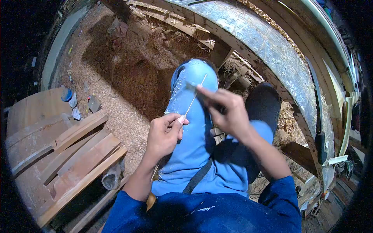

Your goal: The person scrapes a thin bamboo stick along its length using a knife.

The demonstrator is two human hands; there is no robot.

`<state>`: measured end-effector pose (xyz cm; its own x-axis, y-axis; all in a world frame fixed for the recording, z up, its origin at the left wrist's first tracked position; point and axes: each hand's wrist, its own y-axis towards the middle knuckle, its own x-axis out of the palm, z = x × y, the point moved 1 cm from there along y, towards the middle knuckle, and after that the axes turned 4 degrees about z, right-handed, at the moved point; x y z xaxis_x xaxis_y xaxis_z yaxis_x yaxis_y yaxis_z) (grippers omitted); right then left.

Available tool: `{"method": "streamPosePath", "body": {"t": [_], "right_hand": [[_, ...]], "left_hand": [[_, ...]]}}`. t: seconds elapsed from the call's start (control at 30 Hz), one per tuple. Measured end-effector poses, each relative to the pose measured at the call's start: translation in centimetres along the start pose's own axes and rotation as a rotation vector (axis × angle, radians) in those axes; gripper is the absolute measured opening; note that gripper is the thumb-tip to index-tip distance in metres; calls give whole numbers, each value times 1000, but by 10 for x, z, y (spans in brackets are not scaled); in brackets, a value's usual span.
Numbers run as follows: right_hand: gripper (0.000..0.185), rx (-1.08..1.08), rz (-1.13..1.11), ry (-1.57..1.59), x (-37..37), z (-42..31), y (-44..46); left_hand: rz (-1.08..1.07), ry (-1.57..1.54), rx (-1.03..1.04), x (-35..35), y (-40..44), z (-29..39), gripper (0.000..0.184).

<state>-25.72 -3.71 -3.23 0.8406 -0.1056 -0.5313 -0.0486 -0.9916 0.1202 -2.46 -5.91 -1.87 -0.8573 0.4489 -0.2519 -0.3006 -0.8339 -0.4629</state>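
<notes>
Pale wood shavings (126,128) litter the brown floor (136,91). A long, scuffed blue-grey bench (268,44) runs along the right. Bright light leaves a dark shadow (103,46).

Small, pale, slanted lettering (205,209) is carried on the dark blue shirt (202,219), but its words cannot be made out with certainty. No other writing can be read.

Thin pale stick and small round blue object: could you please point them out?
Thin pale stick (192,101): head view, middle of its shaft.
Small round blue object (67,94): head view, its visible middle.
</notes>
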Motion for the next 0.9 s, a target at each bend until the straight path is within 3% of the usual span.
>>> {"method": "streamPosePath", "body": {"t": [0.1,0.17,0.23,0.3,0.37,0.43,0.57,0.63,0.7,0.83,0.9], "right_hand": [[61,6,-42,43,1,1,0],[62,55,102,58,-3,11,10],[57,-46,-44,18,7,2,-2],[55,-13,-188,-2,11,-18,-13],[52,-84,11,53,14,2,-3],[52,47,113,26,8,10,8],[59,-16,-113,-55,8,-13,-6],[59,-45,0,-5,9,2,0],[59,17,128,-25,8,10,7],[70,-67,-122,-64,14,-17,-15],[66,-118,50,-9,10,-7,-4]], "left_hand": [[0,3,12,1,0,2,23],[6,8,18,0,0,3,23],[-10,21,15,0,1,3,22],[-19,-3,6,0,0,3,22],[-25,-26,0,-1,1,4,22],[-29,1,27,-2,-2,6,20],[-17,35,80,-2,-6,11,19],[-43,-26,-50,-5,-8,15,19],[-36,-36,-24,-5,-6,6,19],[-33,-65,-59,-5,-2,1,19],[-35,-53,-43,-4,-2,3,19]]}}
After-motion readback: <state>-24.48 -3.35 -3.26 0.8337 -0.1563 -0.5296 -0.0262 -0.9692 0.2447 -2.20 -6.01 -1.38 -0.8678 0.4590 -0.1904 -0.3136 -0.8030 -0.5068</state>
